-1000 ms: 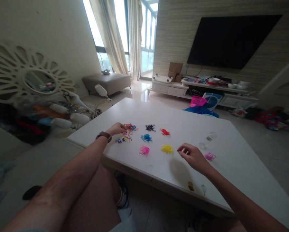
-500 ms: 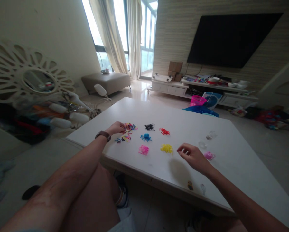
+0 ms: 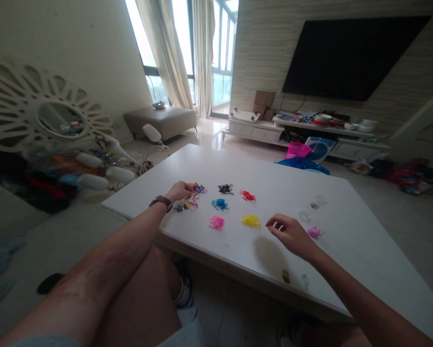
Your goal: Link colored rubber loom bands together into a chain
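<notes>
Left hand (image 3: 180, 191): at mixed pieces (image 3: 197, 188) left of blue pile (image 3: 220, 204); grip unclear.
Right hand (image 3: 288, 232): right of blue pile, fingers parted.
Gaps: likely prevent mixing.

From here the tabletop (image 3: 216, 166) looks smooth and pale with a soft sheen, while the floor tiles (image 3: 211, 132) by the window shine glossier. The pink basket (image 3: 298, 150) and the crinkled blue bag (image 3: 299, 164) look like plastic, the curtains (image 3: 166, 53) are folded cloth, and the brown box (image 3: 264, 99) seems matt cardboard.
</notes>
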Demonstrator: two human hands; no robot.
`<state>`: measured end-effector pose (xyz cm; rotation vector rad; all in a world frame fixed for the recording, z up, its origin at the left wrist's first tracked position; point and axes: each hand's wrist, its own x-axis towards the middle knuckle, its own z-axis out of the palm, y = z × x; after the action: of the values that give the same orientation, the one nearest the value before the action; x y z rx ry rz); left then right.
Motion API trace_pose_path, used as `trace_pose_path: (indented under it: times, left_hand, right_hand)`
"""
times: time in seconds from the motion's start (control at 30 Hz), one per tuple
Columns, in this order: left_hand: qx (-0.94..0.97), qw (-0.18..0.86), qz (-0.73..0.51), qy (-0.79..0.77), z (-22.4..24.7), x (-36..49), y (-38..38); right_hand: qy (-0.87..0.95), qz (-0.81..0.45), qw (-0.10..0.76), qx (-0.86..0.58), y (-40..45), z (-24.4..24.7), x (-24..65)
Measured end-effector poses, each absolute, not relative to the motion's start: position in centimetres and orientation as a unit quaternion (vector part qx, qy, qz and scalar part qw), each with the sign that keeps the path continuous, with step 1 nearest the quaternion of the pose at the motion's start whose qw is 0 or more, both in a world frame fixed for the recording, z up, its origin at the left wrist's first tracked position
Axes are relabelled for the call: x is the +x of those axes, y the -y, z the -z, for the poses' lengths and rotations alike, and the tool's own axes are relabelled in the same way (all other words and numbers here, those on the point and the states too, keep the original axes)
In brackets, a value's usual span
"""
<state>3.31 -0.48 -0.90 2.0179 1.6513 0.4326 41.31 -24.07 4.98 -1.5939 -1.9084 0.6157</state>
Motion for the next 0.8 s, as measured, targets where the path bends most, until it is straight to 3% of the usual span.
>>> trace_pose_path:
  times: [0.8]
  left_hand:
    - [0.791, 0.198, -0.107, -0.568, 2.8, 5.9, 0.5]
  right_hand:
    - [0.716, -0.236, 0.279, -0.595, 24.6, -5.4, 41.6]
